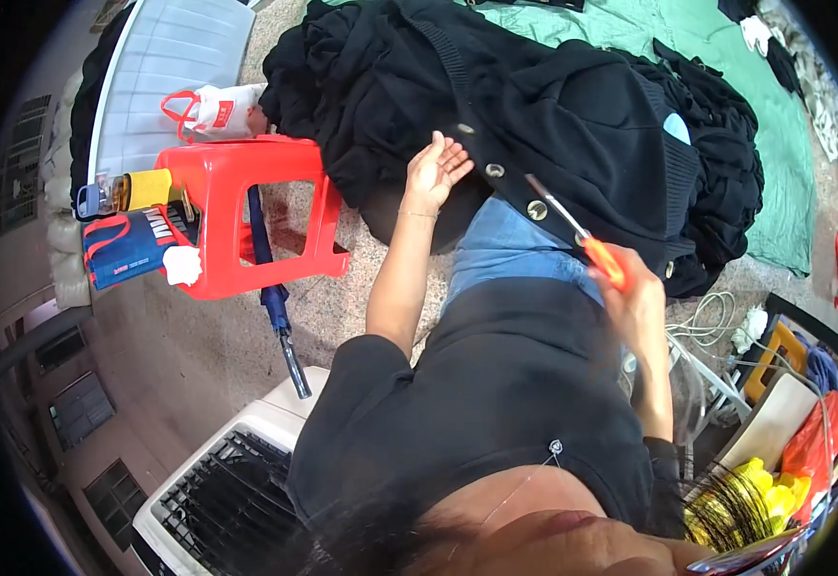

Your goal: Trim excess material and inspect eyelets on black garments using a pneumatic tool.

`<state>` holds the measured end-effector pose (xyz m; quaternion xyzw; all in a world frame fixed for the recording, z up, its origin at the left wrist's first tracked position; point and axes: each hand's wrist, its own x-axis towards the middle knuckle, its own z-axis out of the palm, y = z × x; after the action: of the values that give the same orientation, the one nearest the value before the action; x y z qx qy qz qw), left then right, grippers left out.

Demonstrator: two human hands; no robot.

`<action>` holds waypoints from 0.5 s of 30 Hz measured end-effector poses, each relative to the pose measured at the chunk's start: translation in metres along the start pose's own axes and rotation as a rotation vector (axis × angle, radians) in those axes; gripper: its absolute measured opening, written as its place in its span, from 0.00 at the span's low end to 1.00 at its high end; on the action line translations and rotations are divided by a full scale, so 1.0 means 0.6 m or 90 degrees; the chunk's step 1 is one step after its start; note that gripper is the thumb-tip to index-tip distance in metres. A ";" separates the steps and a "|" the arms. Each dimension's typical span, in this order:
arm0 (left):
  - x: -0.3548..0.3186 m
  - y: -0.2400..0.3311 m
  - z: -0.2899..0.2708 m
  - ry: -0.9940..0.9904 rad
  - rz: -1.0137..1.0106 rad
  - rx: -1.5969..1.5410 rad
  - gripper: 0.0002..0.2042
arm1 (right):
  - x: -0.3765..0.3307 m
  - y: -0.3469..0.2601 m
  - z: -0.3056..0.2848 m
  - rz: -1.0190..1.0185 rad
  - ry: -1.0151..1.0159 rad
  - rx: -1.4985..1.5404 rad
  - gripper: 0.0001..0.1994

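A black knit cardigan point(587, 120) with ribbed edges and shiny round buttons point(536, 210) is spread over my lap and the dark heap in front of me. My left hand point(435, 175) is open beside its buttoned edge, palm turned up and fingers apart, with nothing in it. My right hand point(638, 300) is closed round an orange-handled tool point(604, 261) with a long thin metal shaft, whose exact kind I cannot make out. The shaft points up and left over the cardigan, near the buttons. Whether its tip touches the cloth is unclear.
A red plastic stool point(212, 216) stands at the left, with a white bag point(222, 110), a blue bag point(135, 245) and a bottle point(116, 192) around it. A dark umbrella point(270, 278) leans there. Green sheeting point(779, 173) lies far right; cables point(712, 317) and a crate lie nearer.
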<state>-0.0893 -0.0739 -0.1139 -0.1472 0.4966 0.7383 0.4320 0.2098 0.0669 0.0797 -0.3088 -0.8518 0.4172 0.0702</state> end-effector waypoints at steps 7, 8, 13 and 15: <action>0.016 -0.033 0.000 0.158 -0.140 0.073 0.30 | 0.028 -0.019 0.035 -0.016 -0.020 -0.053 0.16; 0.025 -0.044 -0.013 0.190 -0.170 0.016 0.29 | 0.026 -0.017 0.039 -0.018 0.000 -0.029 0.16; -0.001 -0.070 -0.015 0.001 -0.106 -0.050 0.24 | 0.015 0.008 0.046 0.021 0.014 -0.032 0.16; -0.005 -0.073 -0.030 0.038 -0.082 -0.030 0.27 | 0.013 0.011 0.049 0.052 0.017 -0.034 0.16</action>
<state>-0.0567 -0.0848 -0.1469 -0.2114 0.4811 0.7156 0.4601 0.1956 0.0549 0.0552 -0.3507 -0.8484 0.3925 0.0565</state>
